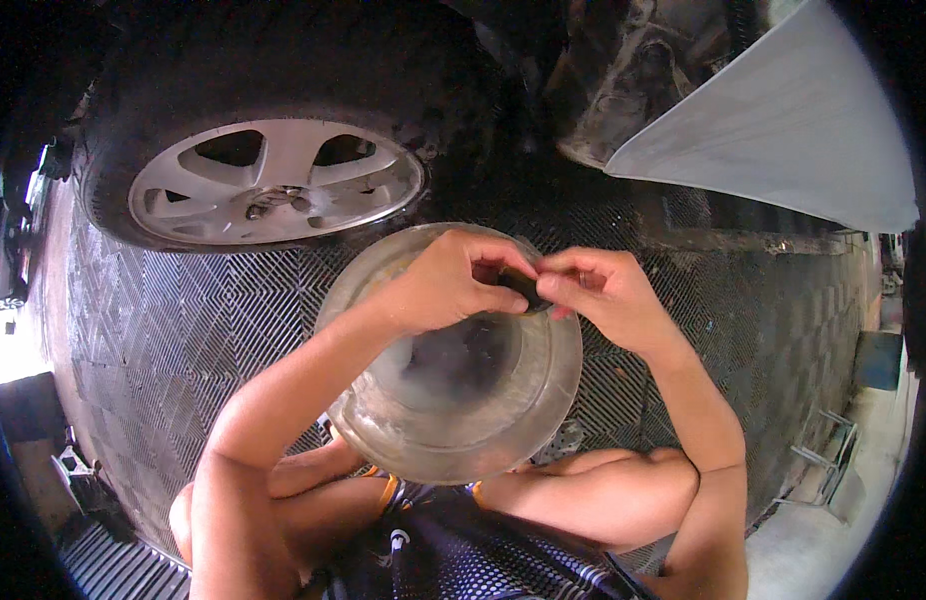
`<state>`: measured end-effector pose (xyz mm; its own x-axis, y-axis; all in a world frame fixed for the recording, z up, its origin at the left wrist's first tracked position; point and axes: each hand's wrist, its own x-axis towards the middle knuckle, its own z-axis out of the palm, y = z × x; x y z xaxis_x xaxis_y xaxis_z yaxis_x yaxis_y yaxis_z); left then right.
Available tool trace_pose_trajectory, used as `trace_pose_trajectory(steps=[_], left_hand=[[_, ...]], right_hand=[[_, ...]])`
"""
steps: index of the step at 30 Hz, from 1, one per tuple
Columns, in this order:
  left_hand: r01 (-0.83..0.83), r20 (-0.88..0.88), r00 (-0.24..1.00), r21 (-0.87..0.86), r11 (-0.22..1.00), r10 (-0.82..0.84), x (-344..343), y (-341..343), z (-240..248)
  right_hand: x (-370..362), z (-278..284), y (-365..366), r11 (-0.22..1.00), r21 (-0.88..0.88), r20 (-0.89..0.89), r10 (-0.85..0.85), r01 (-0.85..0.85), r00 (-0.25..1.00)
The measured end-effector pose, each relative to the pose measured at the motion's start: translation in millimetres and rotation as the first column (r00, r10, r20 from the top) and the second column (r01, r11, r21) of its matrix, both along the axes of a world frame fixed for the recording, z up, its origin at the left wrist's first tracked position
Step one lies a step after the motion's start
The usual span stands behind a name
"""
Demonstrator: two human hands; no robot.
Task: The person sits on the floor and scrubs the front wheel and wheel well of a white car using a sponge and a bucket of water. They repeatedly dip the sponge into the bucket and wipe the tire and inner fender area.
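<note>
Above a wide round translucent basin [453,455], my two hands meet at a small black rounded part [521,288]. My left hand [461,275] grips it between thumb and fingers; its exact kind is not clear. The fingertips of my right hand [595,290] are pinched together at the part's right edge. Murky greyish liquid with a dark patch [458,360] shows inside the basin. The basin stands in front of my crossed legs, and my left forearm passes over its left side.
A car wheel with a silver spoked rim [283,185] is just beyond the basin at the left. At the upper right a pale grey body panel [773,130] juts out. Dark ribbed floor tiles [213,340] surround me. A metal stand [828,465] is far right.
</note>
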<state>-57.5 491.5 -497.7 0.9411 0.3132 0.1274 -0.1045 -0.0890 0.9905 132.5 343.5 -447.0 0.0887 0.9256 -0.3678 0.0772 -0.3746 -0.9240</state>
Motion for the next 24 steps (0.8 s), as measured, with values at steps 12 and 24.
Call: trace_pose_trajectory(steps=[12,24], left_hand=[[-0.309,-0.049,0.908,0.594,0.743,0.417,-4.6,-63.4,2.5],[0.541,-0.839,0.466,0.521,0.66,0.28,6.0,-25.9,-197.1]], right_hand=[[-21.9,-29.3,0.7,0.954,0.08,-0.086,-0.284,0.29,0.955],[-30.4,-74.3,10.2,0.975,0.189,0.802,-0.084,-0.118,0.592]])
